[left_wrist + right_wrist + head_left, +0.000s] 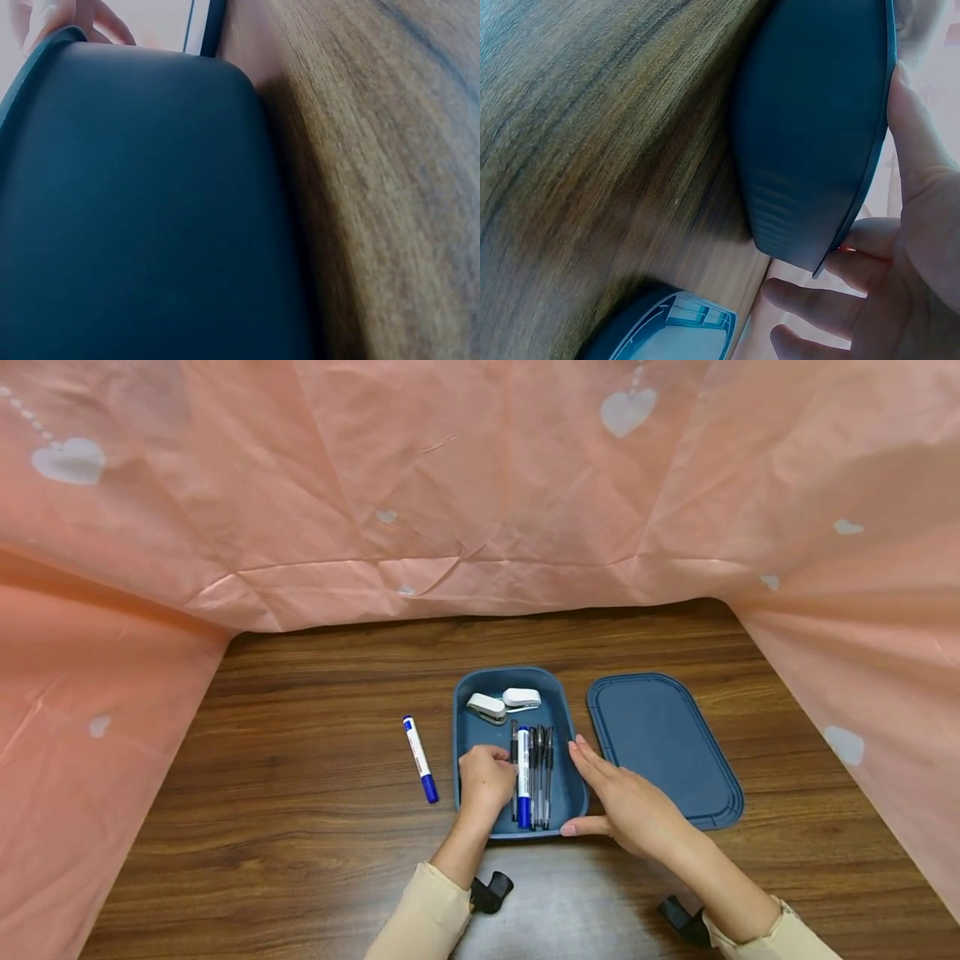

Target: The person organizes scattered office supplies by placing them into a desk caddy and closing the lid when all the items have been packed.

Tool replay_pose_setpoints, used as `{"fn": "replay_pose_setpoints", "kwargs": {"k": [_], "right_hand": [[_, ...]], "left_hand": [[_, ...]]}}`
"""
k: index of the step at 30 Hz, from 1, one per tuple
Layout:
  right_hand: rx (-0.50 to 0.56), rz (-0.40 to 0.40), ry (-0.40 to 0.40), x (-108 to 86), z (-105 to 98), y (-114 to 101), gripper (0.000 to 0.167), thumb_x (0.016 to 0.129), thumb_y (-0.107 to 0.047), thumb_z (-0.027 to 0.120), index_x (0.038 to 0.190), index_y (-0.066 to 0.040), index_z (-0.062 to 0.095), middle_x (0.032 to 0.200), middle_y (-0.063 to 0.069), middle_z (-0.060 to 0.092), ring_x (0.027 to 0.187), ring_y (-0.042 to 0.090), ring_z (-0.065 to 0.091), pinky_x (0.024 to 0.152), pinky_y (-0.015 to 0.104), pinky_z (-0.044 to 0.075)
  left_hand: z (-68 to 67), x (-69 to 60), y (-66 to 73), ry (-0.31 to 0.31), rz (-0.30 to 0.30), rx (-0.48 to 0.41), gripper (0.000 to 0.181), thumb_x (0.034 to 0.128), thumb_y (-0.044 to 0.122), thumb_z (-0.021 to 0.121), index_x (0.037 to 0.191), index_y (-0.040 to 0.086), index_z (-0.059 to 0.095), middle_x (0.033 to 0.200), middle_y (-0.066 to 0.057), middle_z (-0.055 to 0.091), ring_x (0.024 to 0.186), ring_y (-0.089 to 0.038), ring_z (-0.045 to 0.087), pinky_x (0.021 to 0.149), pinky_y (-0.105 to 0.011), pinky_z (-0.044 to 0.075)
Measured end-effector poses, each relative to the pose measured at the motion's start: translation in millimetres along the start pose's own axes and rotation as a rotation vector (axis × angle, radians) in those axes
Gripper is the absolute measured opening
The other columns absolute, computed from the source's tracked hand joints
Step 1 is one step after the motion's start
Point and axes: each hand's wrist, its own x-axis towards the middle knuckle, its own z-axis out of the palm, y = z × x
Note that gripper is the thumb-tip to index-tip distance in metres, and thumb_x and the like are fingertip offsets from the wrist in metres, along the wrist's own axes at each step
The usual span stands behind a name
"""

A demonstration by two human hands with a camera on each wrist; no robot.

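A blue box (459, 727) lies uncovered on the table, with two white staplers (521, 697) at its back. Inside, to the right, a blue-and-white marker (523, 777) and several black pens (548, 777) lie side by side. My left hand (486, 781) reaches in over the left part, its curled fingers at the leftmost black pen (514, 806); the fingertips are partly hidden. With fingers extended, my right hand (633, 810) touches the right rim, thumb at the front right corner. The right wrist view has this hand (922, 247) along the rim of the box (810, 135).
Left of the box, another blue-and-white marker (418, 756) lies on the wooden table (315, 827). The blue lid (663, 743) lies flat to the right, partly beyond my right hand. Pink cloth (480, 485) with pale hearts hangs behind and at both sides.
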Motion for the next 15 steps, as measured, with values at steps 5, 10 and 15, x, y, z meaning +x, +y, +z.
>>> {"fn": "replay_pose_setpoints", "kwargs": {"k": [5,10,15], "right_hand": [[0.000,-0.005,0.007,-0.3,1.1,0.2,0.093,0.079,-0.051,0.071,0.149,-0.003,0.033,0.156,0.019,0.029,0.128,0.039,0.051,0.098,0.055,0.046],[0.000,-0.014,0.018,-0.3,2.1,0.4,0.093,0.079,-0.050,0.072,0.149,-0.002,0.033,0.156,0.019,0.030,0.128,0.039,0.051,0.097,0.055,0.047],[-0.003,-0.018,0.015,-1.1,1.1,0.8,0.093,0.079,-0.050,0.072,0.149,-0.002,0.033,0.156,0.019,0.030,0.128,0.039,0.052,0.097,0.055,0.047]], "left_hand": [[-0.1,-0.5,-0.4,-0.001,0.004,-0.003,0.014,0.0785,0.003,0.074,0.092,0.000,0.075,0.077,-0.009,0.074,0.078,-0.020,0.070,0.071,-0.033,0.056],[-0.1,-1.1,0.0,0.027,0.030,-0.034,0.015,0.0783,0.003,0.075,0.093,0.001,0.075,0.076,-0.007,0.074,0.078,-0.020,0.069,0.071,-0.033,0.055],[-1.5,-2.5,3.4,0.067,0.064,-0.079,0.017,0.0763,0.004,0.077,0.093,0.001,0.076,0.075,-0.006,0.074,0.074,-0.016,0.069,0.067,-0.030,0.055]]}}
